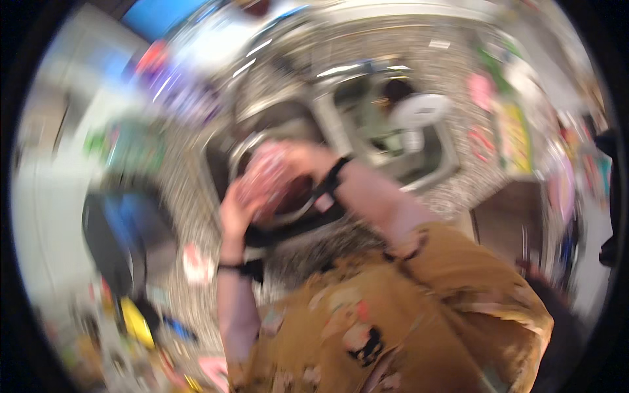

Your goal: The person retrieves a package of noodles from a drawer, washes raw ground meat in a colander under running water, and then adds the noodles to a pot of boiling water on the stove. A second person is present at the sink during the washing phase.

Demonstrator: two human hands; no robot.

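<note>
Both hands hold a pink-red lump that looks like raw meat (pixel 268 172), blurred by motion. My left hand (pixel 236 209) grips its left side, and my right hand (pixel 304 159) its upper right side. Beneath them is a round metal bowl (pixel 239 156) in the left basin (pixel 216 164) of a double sink. Dark red contents show inside the bowl, too blurred to identify. A dark band circles each wrist.
A pale round-topped object (pixel 421 112) and other items crowd the right basin (pixel 444 174). The faucet (pixel 236 83) arches behind the left basin. A black appliance (pixel 108 240) stands left on the speckled counter (pixel 191 206), near a red-and-white item (pixel 197 264). Colourful packages (pixel 513 137) lie right.
</note>
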